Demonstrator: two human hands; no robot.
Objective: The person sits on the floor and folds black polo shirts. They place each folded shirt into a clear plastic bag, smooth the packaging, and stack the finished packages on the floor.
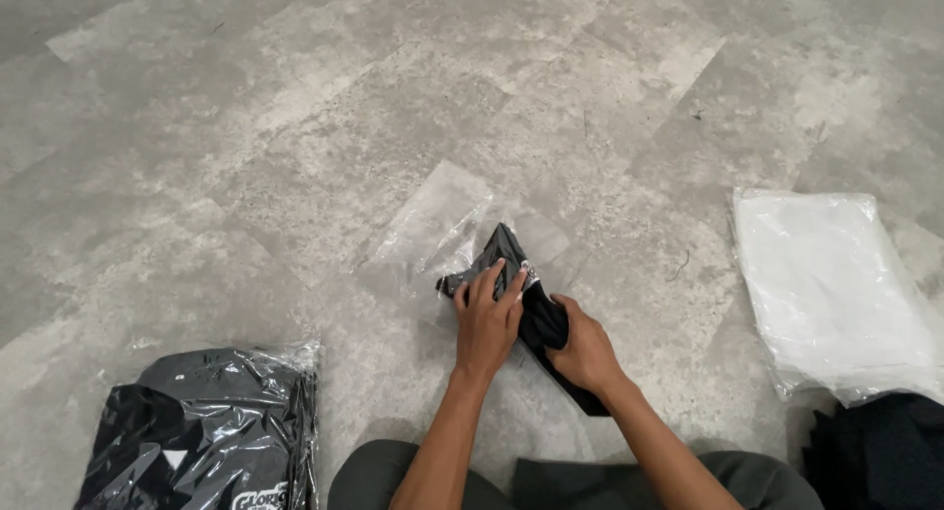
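- The person's knees (551, 476), in dark grey-green trousers, are showing at the bottom edge of the head view, with both bare forearms reaching forward from them over the floor.
- To the near left, a stack of bagged black garments (202, 431) is lying on the floor, its clear wrapping shining and wrinkled, well apart from the hands.
- To the near right, a pile of loose black cloth (880, 451) is sitting at the frame's corner, touching the near edge of the white stack beyond it.
- The right hand (582, 348) is gripping the near part of a folded black garment (546, 323), fingers curled over the cloth and pressing it down against the floor.
- The left hand (487, 318) is resting on the garment's far part, fingers spread a little and bent over the fabric, with the fingertips at the mouth of the bag.
- The garment is lying in the middle of the floor between the two hands, its far end sitting partly inside a clear plastic bag (442, 225) and its near tail trailing out toward the knees.
- The clear bag is lying flat and crinkled just beyond the hands, stretching away toward the upper left.
- Off to the right, a stack of empty clear bags (831, 289), looking milky white, is lying on the floor well apart from the hands.
- The mottled grey tiled floor (295, 97) is running on to the far edge of the view.
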